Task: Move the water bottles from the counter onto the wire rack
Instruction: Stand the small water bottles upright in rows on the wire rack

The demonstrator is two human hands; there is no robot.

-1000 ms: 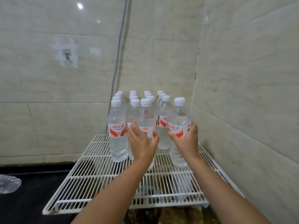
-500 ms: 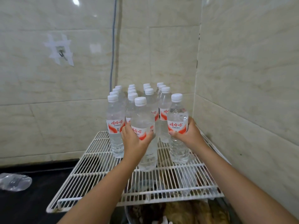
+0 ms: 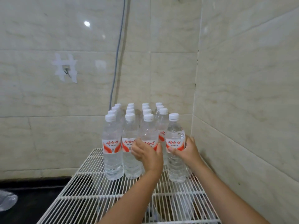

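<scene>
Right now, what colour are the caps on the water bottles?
White, on every water bottle cap on the wire rack; head view.

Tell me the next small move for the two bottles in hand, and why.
Probably slide the right-hand bottle back into line, then let go. The right hand grips it at the label, and it stands on the wire rack a little forward of the front row. The left hand holds a bottle that already sits level with its neighbours.
</scene>
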